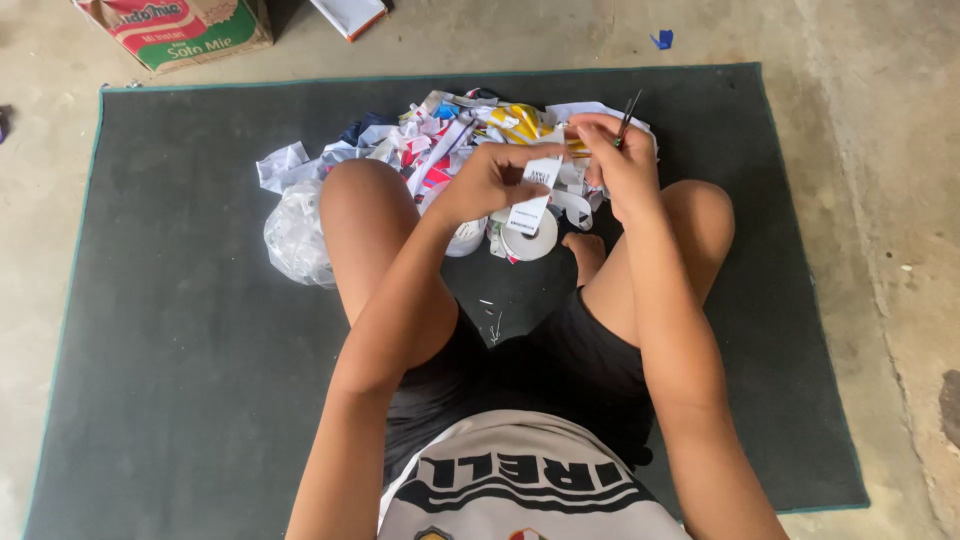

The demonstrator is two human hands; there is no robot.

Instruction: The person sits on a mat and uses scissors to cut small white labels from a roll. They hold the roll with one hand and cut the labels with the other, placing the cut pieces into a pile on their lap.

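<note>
White printed paper strip (533, 195) hangs pinched in my left hand (487, 180) above the far middle of the dark grey floor mat (180, 300), while my right hand (618, 165) grips thin metal scissors (628, 118), over a heap of cut coloured paper scraps (450, 140) and a white tape roll (530, 238).
</note>
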